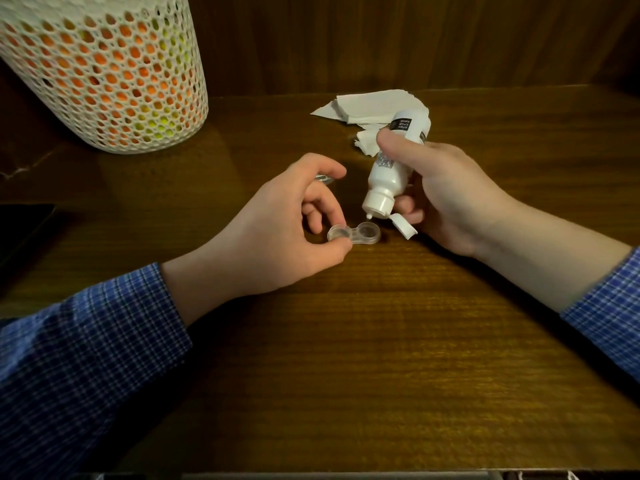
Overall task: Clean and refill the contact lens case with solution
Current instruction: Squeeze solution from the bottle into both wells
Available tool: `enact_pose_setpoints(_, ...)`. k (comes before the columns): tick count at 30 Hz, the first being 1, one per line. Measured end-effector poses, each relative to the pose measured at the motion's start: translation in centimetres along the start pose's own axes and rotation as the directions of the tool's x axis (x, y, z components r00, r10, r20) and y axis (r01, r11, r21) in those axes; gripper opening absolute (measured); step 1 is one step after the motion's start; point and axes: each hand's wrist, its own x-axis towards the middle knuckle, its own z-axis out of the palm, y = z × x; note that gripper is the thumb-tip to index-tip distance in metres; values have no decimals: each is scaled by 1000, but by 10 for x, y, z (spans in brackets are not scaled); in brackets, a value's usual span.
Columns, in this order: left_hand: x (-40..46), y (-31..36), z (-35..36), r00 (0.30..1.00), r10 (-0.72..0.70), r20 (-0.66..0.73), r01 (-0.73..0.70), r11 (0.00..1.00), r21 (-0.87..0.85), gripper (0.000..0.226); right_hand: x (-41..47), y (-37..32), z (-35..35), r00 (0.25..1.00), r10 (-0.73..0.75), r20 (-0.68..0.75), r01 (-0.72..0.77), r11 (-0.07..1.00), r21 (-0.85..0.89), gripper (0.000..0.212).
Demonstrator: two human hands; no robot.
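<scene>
A clear two-well contact lens case (356, 234) lies on the wooden table (381, 341), both wells uncapped. My left hand (287, 230) pinches the case's left well between thumb and fingers. My right hand (446, 199) grips a white solution bottle (389, 168), tipped nozzle-down with its flip cap (403, 227) hanging open. The nozzle tip sits just above the case's right well. Behind my left fingers a small clear round lid (323, 178) is partly hidden.
A white mesh basket (104, 74) holding orange and yellow items stands at the back left. Crumpled white tissues (374, 109) lie behind the bottle. A dark flat object (20, 226) sits at the left edge. A wooden wall rises behind the table.
</scene>
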Motion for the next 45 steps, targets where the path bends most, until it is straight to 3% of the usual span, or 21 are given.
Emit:
enact_pose_setpoints(9,0,1,0,1000,3,6,-3,1000,13,75,-3,4,4,996,-88,-22,84,986,-144,22)
enact_pose_setpoints(45,1,-1,0,999,-35,-5,35,999,-41,70,-2,1,4,998,-47,-35,42,990,-134,21)
